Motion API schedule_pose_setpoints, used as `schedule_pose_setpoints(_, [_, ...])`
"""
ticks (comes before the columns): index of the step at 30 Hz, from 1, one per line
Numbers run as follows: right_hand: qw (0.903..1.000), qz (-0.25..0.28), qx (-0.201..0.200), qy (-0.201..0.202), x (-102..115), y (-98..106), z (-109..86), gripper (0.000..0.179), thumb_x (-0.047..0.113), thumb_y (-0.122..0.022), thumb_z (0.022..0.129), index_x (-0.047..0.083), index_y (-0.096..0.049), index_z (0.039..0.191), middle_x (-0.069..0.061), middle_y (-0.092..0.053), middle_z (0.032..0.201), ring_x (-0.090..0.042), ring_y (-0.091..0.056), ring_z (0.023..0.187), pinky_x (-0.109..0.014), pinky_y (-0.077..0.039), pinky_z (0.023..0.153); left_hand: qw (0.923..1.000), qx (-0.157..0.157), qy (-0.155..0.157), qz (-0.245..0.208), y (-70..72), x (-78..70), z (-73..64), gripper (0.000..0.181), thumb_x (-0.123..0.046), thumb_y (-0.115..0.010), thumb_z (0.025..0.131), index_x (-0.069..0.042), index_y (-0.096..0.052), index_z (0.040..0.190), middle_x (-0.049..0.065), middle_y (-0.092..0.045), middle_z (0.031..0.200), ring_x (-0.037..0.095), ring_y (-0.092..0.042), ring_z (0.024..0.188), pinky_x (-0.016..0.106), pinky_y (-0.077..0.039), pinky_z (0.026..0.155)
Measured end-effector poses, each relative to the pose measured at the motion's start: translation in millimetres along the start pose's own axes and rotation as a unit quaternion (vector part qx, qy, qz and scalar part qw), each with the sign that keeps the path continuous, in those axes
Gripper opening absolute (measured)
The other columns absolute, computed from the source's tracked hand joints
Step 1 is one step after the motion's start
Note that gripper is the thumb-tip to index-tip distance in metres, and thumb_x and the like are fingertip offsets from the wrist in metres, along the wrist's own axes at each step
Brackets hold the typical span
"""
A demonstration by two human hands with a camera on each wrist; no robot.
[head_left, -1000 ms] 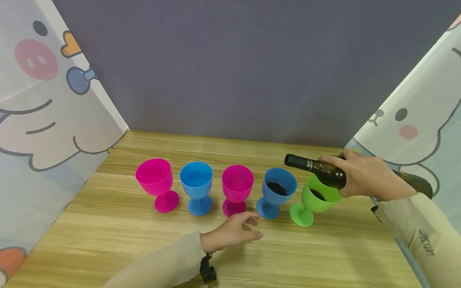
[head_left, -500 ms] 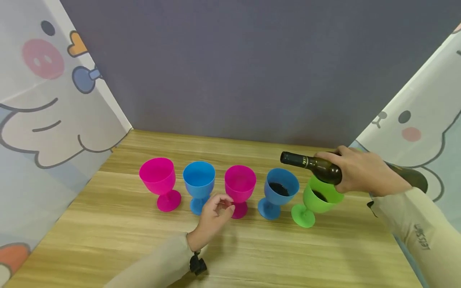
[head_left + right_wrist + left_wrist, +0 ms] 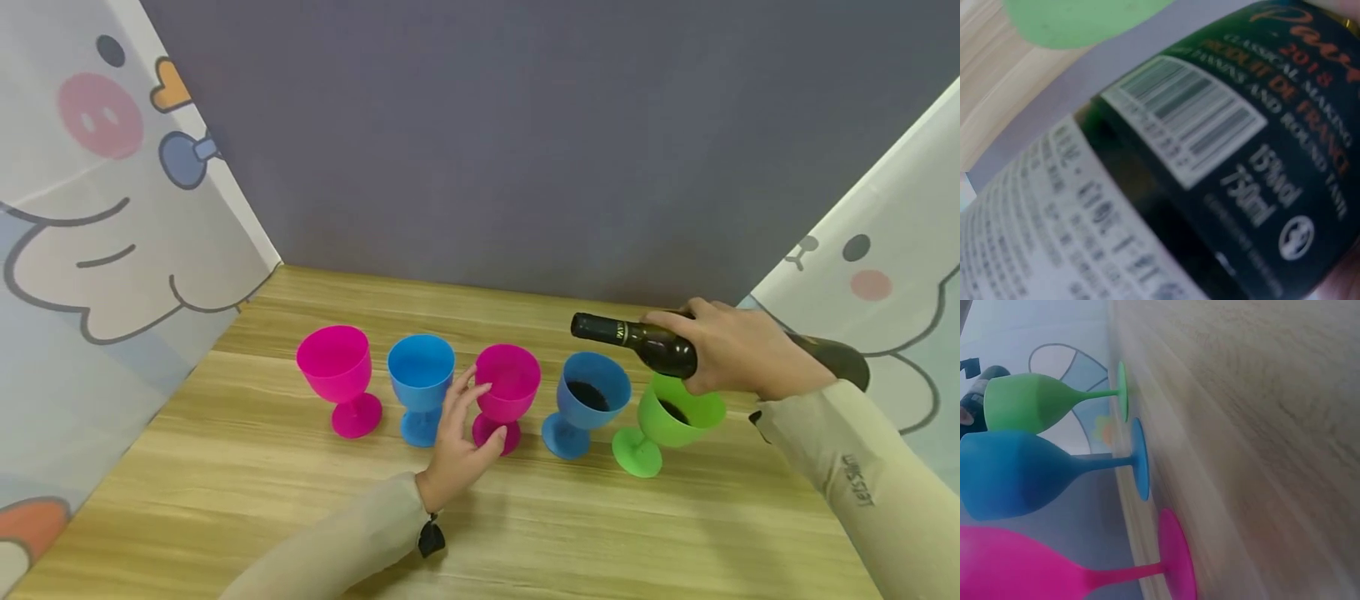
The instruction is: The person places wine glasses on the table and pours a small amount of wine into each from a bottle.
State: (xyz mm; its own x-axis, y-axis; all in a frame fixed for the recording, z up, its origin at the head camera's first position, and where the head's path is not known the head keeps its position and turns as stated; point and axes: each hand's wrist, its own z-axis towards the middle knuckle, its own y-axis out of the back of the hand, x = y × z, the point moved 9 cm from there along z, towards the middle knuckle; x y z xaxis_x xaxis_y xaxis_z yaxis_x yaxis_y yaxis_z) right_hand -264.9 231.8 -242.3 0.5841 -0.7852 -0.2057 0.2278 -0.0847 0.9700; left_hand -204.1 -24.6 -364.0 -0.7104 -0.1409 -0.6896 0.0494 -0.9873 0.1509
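My right hand [image 3: 731, 346] grips a dark wine bottle [image 3: 660, 350], tilted nearly level, its mouth pointing left above the blue goblet [image 3: 596, 392] that has dark liquid in it. Beneath the bottle and hand is a green goblet [image 3: 678, 417], also with dark liquid. Fingers spread, my left hand [image 3: 457, 454] is at the middle pink goblet [image 3: 510, 383]; its fingertips overlap the left of the bowl and its thumb lies in front of the foot. That pink goblet [image 3: 1016, 569] stands upright in the left wrist view, where the hand is out of sight. Printed labels cover the bottle [image 3: 1210, 144] in the right wrist view.
To the left stand another blue goblet [image 3: 422, 367] and another pink goblet [image 3: 337, 367], with no liquid showing. All the goblets form a row on the wooden table [image 3: 262, 467]. A grey panel [image 3: 480, 150] rises behind, with cartoon-printed panels at both sides.
My left hand has moved from in front of the row up to the middle pink goblet, its fingers spreading. The bottle has shifted slightly left in my right hand. The goblets stay in place.
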Motion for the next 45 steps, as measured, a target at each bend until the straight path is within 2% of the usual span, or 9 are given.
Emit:
schedule_pose_setpoints(6, [1.0, -0.009, 0.001, 0.001, 4.1, 3.1, 3.6, 0.079, 0.019, -0.08, 0.049, 0.02, -0.056, 0.124, -0.012, -0.058, 0.087, -0.021, -0.055, 0.063, -0.035, -0.042, 0.039, 0.9983, -0.004, 0.056, -0.01, -12.0, 6.7, 4.7, 0.058, -0.001, -0.066, 0.076, 0.011, -0.044, 0.128, 0.033, -0.03, 0.142, 0.051, -0.026, 0.128, 0.067, -0.041, 0.089])
schedule_pose_setpoints(12, [0.9998, -0.01, 0.014, 0.011, 15.2, 4.2, 18.4, 0.079, 0.02, -0.082, 0.052, 0.017, -0.057, 0.127, -0.015, -0.058, 0.09, -0.023, -0.055, 0.065, -0.034, -0.043, 0.039, 0.9921, -0.031, 0.121, -0.017, -13.8, 23.2, 8.7, 0.072, -0.007, -0.068, 0.076, 0.01, -0.034, 0.137, 0.027, -0.031, 0.144, 0.046, -0.026, 0.131, 0.06, -0.046, 0.088])
schedule_pose_setpoints(17, [0.9995, -0.02, 0.017, 0.015, 22.1, 4.4, 27.7, 0.08, 0.024, -0.083, 0.053, 0.017, -0.057, 0.128, -0.015, -0.059, 0.092, -0.024, -0.057, 0.069, -0.034, -0.045, 0.04, 0.985, -0.04, 0.164, -0.037, -16.0, 35.6, 7.5, 0.081, -0.01, -0.069, 0.078, 0.005, -0.026, 0.144, 0.022, -0.033, 0.143, 0.041, -0.033, 0.128, 0.054, -0.049, 0.088])
schedule_pose_setpoints(21, [0.9995, -0.018, 0.014, 0.02, 25.9, 4.5, 30.8, 0.08, 0.024, -0.083, 0.053, 0.018, -0.057, 0.128, -0.016, -0.059, 0.093, -0.025, -0.058, 0.071, -0.032, -0.043, 0.039, 0.9786, -0.036, 0.197, -0.045, -17.6, 42.5, 6.9, 0.083, -0.011, -0.07, 0.08, 0.001, -0.023, 0.147, 0.019, -0.034, 0.142, 0.039, -0.037, 0.125, 0.051, -0.051, 0.087])
schedule_pose_setpoints(27, [0.9991, -0.024, -0.009, 0.033, 28.4, 9.4, 28.5, 0.077, 0.023, -0.083, 0.052, 0.019, -0.06, 0.125, -0.013, -0.058, 0.086, -0.02, -0.053, 0.063, -0.028, -0.036, 0.036, 0.9654, -0.009, 0.255, -0.054, -22.4, 52.0, 7.5, 0.088, -0.015, -0.072, 0.082, -0.004, -0.018, 0.151, 0.016, -0.035, 0.143, 0.036, -0.038, 0.127, 0.049, -0.051, 0.088])
schedule_pose_setpoints(33, [0.9986, -0.033, -0.002, 0.042, 34.2, 6.8, 31.2, 0.077, 0.024, -0.083, 0.053, 0.02, -0.058, 0.127, -0.013, -0.058, 0.088, -0.022, -0.055, 0.066, -0.028, -0.037, 0.037, 0.9551, 0.008, 0.286, -0.077, -21.3, 62.1, 3.4, 0.091, -0.017, -0.073, 0.082, -0.005, -0.016, 0.152, 0.017, -0.035, 0.145, 0.038, -0.038, 0.128, 0.049, -0.05, 0.089])
schedule_pose_setpoints(38, [0.9983, -0.037, -0.001, 0.045, 36.6, 6.9, 33.5, 0.077, 0.022, -0.081, 0.054, 0.022, -0.058, 0.127, -0.014, -0.059, 0.09, -0.024, -0.056, 0.069, -0.028, -0.037, 0.037, 0.9477, 0.013, 0.304, -0.097, -19.9, 67.0, 5.8, 0.094, -0.019, -0.073, 0.083, -0.006, -0.012, 0.153, 0.018, -0.036, 0.145, 0.037, -0.039, 0.128, 0.047, -0.05, 0.09])
schedule_pose_setpoints(45, [0.9979, -0.045, 0.004, 0.047, 37.0, 5.0, 33.3, 0.079, 0.024, -0.085, 0.052, 0.022, -0.058, 0.127, -0.014, -0.058, 0.088, -0.024, -0.055, 0.067, -0.028, -0.036, 0.036, 0.9448, 0.032, 0.312, -0.094, -21.5, 67.7, 6.4, 0.094, -0.02, -0.073, 0.082, -0.006, -0.013, 0.153, 0.017, -0.038, 0.144, 0.037, -0.041, 0.126, 0.046, -0.051, 0.089])
